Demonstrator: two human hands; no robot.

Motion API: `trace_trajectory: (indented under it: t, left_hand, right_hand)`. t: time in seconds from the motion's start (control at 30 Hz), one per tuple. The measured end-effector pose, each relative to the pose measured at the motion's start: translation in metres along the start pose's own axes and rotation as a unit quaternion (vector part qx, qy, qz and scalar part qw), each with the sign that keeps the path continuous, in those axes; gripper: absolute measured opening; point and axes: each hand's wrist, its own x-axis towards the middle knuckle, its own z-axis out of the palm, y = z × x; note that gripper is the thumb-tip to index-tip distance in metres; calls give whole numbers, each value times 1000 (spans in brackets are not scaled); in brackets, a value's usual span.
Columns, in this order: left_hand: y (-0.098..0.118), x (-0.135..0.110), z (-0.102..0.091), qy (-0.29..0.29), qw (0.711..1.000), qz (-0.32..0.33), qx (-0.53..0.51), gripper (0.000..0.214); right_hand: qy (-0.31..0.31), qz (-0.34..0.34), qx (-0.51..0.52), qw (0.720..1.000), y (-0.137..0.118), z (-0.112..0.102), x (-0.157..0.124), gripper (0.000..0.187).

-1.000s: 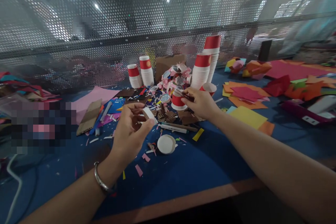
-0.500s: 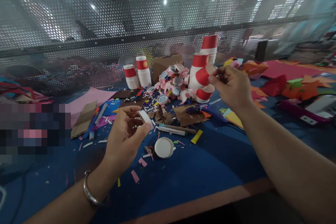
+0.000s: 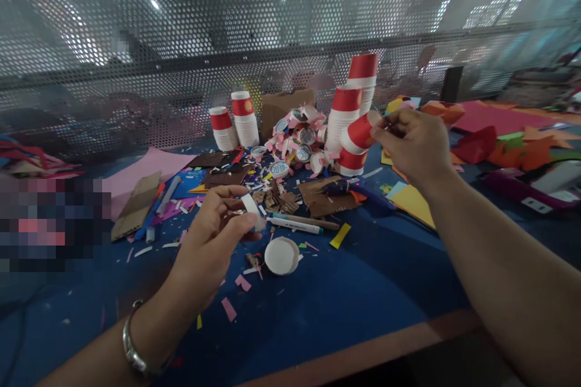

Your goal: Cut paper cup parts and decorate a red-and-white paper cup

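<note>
Evidently because it is so slight, a white paper strip (image 3: 252, 211) sits pinched between the left hand's (image 3: 211, 233) thumb and fingertips, above the scrap-strewn table (image 3: 363, 290). The right hand (image 3: 411, 140) grips a tilted cup (image 3: 356, 135) by its red end, probably tipping it, before a cup stack (image 3: 344, 116); whether it touches the lower cup (image 3: 351, 163), I can't tell.

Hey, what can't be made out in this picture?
Head view:
Inside of the tilted red-and-white paper cup in the right hand: hidden by its own wall.
Lower end of the white paper strip: under the thumb of the left hand.
Lettering on the white marker: too small.
Yellow paper sheet, right side: behind the right forearm.
Scene beyond the grey perforated metal screen: blurred.
</note>
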Motion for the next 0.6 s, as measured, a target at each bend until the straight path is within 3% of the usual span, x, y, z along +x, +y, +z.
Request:
trace_trajectory:
  t: [0.2,0.4,0.6]
  left_hand:
    - [3,-3,2,-26,999,-45,-1,34]
    - [3,-5,1,-29,999,-44,-4,35]
    - [5,-6,3,-32,998,-45,-20,34]
  right_hand:
    - [-8,24,-7,1000,0,-1,-1,10]
    - [12,29,-35,999,-2,-2,0,10]
    - [-17,21,-58,998,4,0,0,15]
